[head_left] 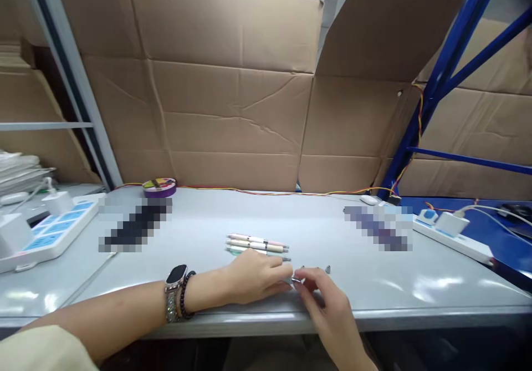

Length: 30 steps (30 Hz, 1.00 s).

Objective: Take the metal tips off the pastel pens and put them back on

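Note:
Both hands meet close to the table's front edge. My left hand (261,277) is closed in a pinch, and most of what it may hold is hidden behind the fingers. My right hand (328,299) pinches a small silver piece (296,280) between thumb and forefinger, right beside the left fingertips. Just beyond the left hand, several pens (257,243) lie side by side, pale pink, cream and green, with silver tips pointing right. A small grey cone-shaped piece (328,269) stands on the table past the right hand, and another small grey piece (302,267) is partly covered by its fingers.
The white table (199,210) backs onto a cardboard wall (228,110). A purple tape roll (160,188) sits at the back left. Power strips lie at the left (62,232) and right (453,238). Two blurred dark objects rest on the table; a blue frame (432,93) rises at right.

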### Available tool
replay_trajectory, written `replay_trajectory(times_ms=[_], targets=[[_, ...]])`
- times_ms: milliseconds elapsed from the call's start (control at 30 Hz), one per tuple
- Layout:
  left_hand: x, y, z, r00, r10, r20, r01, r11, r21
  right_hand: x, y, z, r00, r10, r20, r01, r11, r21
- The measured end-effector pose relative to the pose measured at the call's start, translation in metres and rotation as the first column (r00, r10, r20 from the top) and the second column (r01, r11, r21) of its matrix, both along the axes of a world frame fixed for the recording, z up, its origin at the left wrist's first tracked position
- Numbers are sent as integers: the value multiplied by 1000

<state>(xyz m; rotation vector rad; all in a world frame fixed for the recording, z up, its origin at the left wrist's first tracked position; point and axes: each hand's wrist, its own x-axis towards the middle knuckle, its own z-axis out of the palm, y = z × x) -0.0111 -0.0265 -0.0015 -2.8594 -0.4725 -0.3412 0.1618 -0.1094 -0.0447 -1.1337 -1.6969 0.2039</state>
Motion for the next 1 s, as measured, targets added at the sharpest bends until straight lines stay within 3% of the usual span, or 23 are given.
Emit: replay_trajectory(times_ms=[167, 333, 500, 700, 900, 1000], targets=[[0, 1, 0, 999, -21, 47, 21, 1000, -11, -3, 2, -2, 995, -102, 0, 102, 995, 13], [0, 3, -4, 997, -14, 77, 18, 998, -61, -8, 9, 5, 996, -56, 75, 61, 995, -76], [1, 2, -2, 998, 10, 62, -1, 990, -142, -11, 6, 2, 988, -145, -43, 146, 989, 8], [0, 0, 3, 1000, 12, 13, -10, 991, -135, -8, 3, 0, 983, -180, -48, 177, 983, -57], [0, 1, 2, 1000, 8, 5, -7, 992, -127, -12, 6, -10, 982, -189, 12, 186, 972, 146], [0, 1, 2, 1000, 0, -8, -1, 994, -113, -8, 5, -11, 983, -172, 57, 160, 972, 175]])
